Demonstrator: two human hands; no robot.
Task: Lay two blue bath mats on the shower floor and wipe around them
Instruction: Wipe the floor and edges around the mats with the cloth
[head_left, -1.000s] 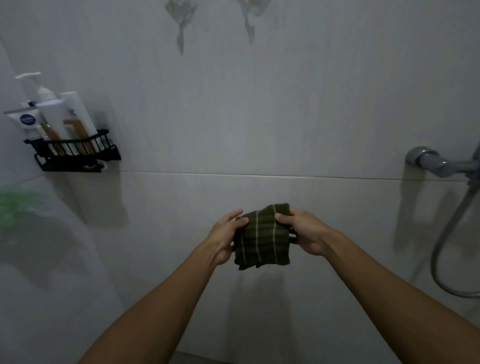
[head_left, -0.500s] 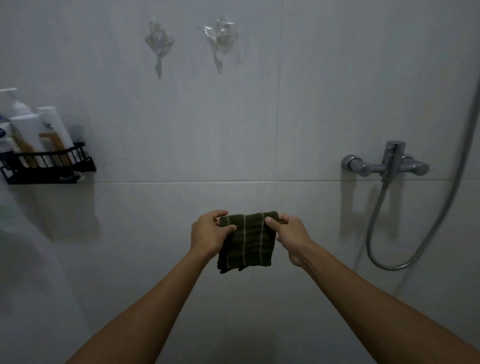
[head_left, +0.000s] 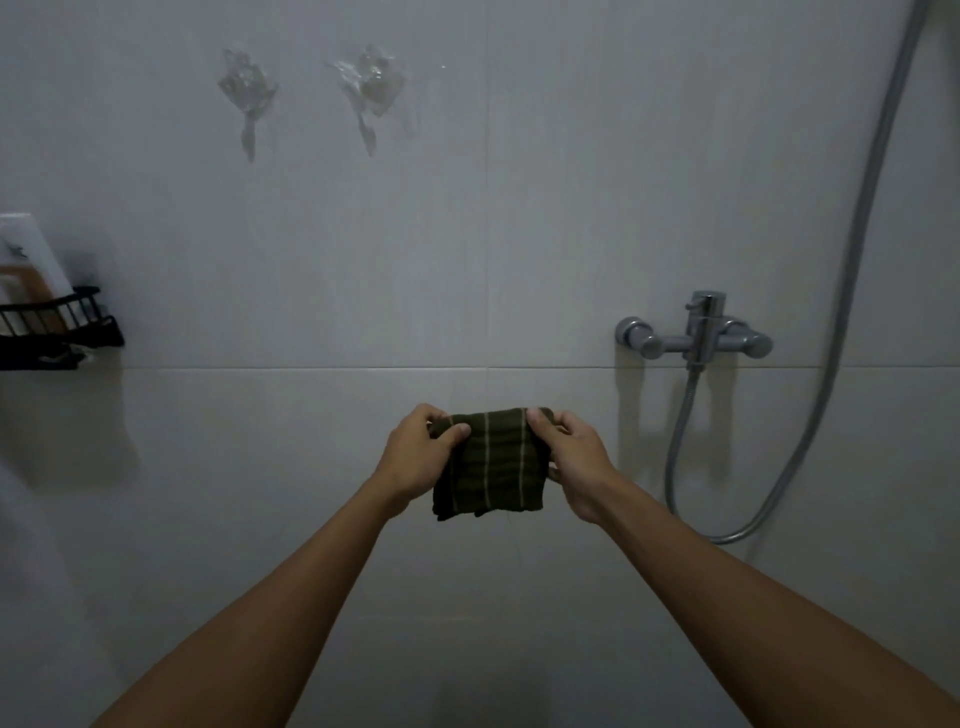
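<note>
- Head camera looks straight at a pale tiled shower wall (head_left: 311, 260); both arms reach forward at mid-height with a dark green cloth (head_left: 491, 462) held up between the hands.
- Left hand (head_left: 415, 460) pinches the cloth's upper left corner, thumb lying over the front and fingers curled behind it.
- Right hand (head_left: 571, 462) pinches the upper right corner the same way, thumb on the top edge, the other fingers curled behind the fabric.
- Cloth hangs folded, pale stripes running down it, clear of the wall as far as I can judge.
- Neither blue bath mat is in view, and the shower floor lies below the picture, so I cannot tell whether the mats are laid.
- Step in hand, as I judge it: readying the wiping cloth, folding or squaring it into a pad.
- Next move likely calls for settling the cloth into one hand, then bending down to the floor, where the wiping is meant to happen.
- Around the hands: a mixer tap (head_left: 696, 335) with its hose (head_left: 810, 415) to the right, two clear hooks (head_left: 247, 91) above, and a black rack (head_left: 57, 332) with bottles at the left edge.
</note>
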